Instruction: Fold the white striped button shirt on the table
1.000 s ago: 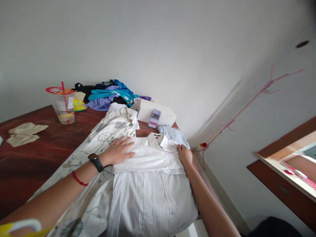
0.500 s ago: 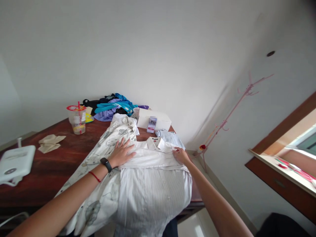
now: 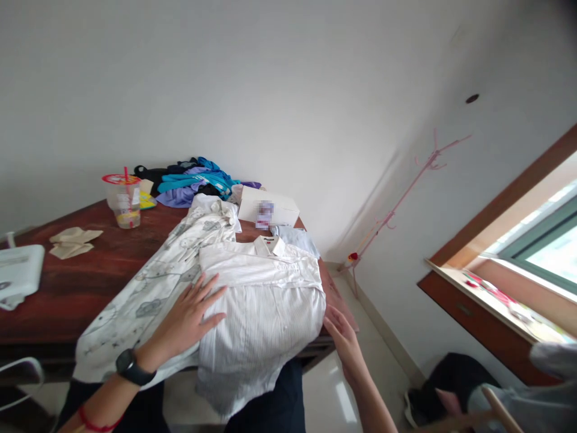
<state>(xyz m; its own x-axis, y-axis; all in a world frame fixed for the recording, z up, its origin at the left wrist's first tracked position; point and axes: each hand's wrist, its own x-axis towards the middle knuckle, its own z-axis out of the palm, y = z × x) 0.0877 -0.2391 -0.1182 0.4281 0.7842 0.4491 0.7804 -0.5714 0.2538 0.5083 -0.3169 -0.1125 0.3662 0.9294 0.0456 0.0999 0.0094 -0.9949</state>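
A white striped collared shirt (image 3: 265, 300) lies with its sleeves folded across it, its collar toward the wall and its lower end hanging over the table's front edge. My left hand (image 3: 187, 319) rests with fingers spread on the shirt's left side. Beside the shirt's lower right edge is my right hand (image 3: 347, 343), its fingers loosely extended; whether they touch the fabric is hard to tell. Under the shirt's left side spreads a white garment with grey flower prints (image 3: 135, 313).
On the dark red table (image 3: 27, 325) are a plastic cup with a straw (image 3: 126, 204), napkins (image 3: 74, 242), a white device (image 3: 20, 270), piled clothes (image 3: 193, 183), a white box (image 3: 283, 207) and folded light-blue cloth (image 3: 300, 239). A pink coat stand (image 3: 410, 186) stands right.
Both hands have moved from the shirt's upper part down toward its lower sides. My right hand has let go of the shoulder. The view has turned slightly right.
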